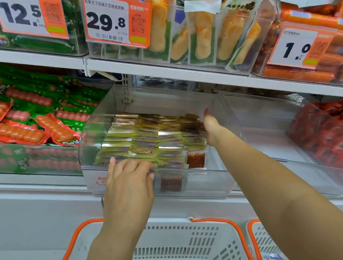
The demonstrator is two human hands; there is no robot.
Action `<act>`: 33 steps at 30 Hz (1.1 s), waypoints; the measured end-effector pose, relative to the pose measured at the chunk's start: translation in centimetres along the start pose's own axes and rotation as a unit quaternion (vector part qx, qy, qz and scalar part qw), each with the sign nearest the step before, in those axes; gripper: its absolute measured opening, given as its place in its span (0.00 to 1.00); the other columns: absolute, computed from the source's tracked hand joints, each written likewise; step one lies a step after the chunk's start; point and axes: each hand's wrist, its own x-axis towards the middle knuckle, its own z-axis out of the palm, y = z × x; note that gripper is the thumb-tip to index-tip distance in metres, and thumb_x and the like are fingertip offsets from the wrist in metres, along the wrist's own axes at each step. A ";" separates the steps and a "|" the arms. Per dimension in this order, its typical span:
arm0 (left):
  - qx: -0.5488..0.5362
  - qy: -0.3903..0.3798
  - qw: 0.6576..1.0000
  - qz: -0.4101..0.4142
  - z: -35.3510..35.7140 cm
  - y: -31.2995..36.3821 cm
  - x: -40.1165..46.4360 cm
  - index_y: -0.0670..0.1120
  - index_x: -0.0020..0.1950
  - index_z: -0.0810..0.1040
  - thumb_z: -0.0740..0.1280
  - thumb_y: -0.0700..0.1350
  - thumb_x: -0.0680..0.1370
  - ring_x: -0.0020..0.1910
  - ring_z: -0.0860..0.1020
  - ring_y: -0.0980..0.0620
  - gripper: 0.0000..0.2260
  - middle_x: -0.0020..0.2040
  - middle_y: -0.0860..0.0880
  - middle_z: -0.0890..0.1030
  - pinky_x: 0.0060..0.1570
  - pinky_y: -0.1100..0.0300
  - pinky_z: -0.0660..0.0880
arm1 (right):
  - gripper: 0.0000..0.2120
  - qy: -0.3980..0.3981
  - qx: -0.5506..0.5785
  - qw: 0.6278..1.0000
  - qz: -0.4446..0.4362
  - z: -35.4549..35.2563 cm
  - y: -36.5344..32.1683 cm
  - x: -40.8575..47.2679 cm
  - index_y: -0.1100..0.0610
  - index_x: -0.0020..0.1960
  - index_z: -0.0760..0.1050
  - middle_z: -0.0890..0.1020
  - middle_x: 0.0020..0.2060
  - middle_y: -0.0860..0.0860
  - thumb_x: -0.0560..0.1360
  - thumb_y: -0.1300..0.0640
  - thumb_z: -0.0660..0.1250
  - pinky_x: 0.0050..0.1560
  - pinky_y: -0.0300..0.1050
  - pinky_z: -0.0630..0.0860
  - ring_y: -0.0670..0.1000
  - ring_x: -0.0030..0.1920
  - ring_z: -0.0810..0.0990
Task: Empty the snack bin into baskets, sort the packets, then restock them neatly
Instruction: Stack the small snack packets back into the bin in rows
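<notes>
L to R: green and red sausage packs (24, 125) fill the bin at far left, then the left hand (127, 177) curls its fingers over the front lip of the clear snack bin (94, 138), fingertips just touching the rows of small yellow-green packets (146, 139) inside. The right hand (210, 127) reaches into the bin's right side w/ fingers tucked behind the packets, prob. gripping some but can't tell. Below sit two white baskets w/ orange rims: one (221, 241) under the bin, a 2nd (256, 242) at its right.
</notes>
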 end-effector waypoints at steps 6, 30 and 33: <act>0.008 0.003 1.000 0.003 0.0 -0.2 0.2 0.49 0.45 0.81 0.73 0.39 0.72 0.44 0.77 0.46 0.06 0.39 0.53 0.80 0.69 0.50 0.57 | 0.29 0.059 -0.243 0.960 -0.122 1.4 -0.7 -1.9 0.61 0.74 0.60 0.68 0.70 0.60 0.82 0.42 0.44 0.67 0.50 0.64 0.60 0.69 0.68; 0.056 0.026 0.997 -0.051 -1.1 -0.9 0.9 0.47 0.45 0.81 0.74 0.41 0.71 0.49 0.74 0.42 0.06 0.42 0.48 0.80 0.69 0.49 0.56 | 0.08 0.077 -0.419 0.805 -0.413 -4.4 8.9 -14.2 0.52 0.52 0.81 0.84 0.47 0.47 0.76 0.50 0.68 0.51 0.44 0.70 0.50 0.49 0.80; 0.047 0.041 0.996 -0.066 -0.6 -1.1 1.6 0.48 0.46 0.81 0.74 0.41 0.71 0.51 0.74 0.42 0.06 0.44 0.48 0.81 0.70 0.47 0.56 | 0.08 0.088 -0.404 0.804 -0.427 -3.8 8.8 -13.2 0.51 0.52 0.81 0.84 0.47 0.46 0.75 0.51 0.69 0.51 0.43 0.67 0.50 0.48 0.80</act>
